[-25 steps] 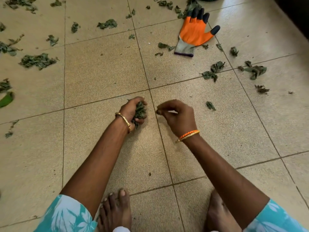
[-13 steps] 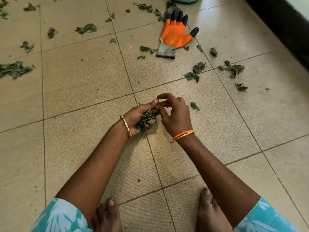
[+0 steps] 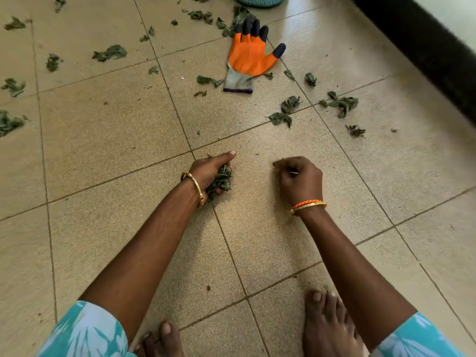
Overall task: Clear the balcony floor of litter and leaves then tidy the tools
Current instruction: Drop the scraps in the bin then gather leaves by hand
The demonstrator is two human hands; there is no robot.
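Green leaves (image 3: 219, 182) held; hands parted.

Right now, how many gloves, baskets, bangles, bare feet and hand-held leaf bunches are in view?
Gloves: 1, the orange glove
Baskets: 1, the teal basket, cut off by the top edge
Bangles: 3, the left gold bangle, the orange bangle, the right gold bangle
Bare feet: 2, the left foot, the right foot
Held leaf bunches: 1, the leaf bunch in the left hand
Total: 8

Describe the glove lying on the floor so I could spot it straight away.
Look to the far end of the tiled floor, just below the blue basket. The glove lies flat among scattered leaves, bright orange with black fingertips and a grey cuff.
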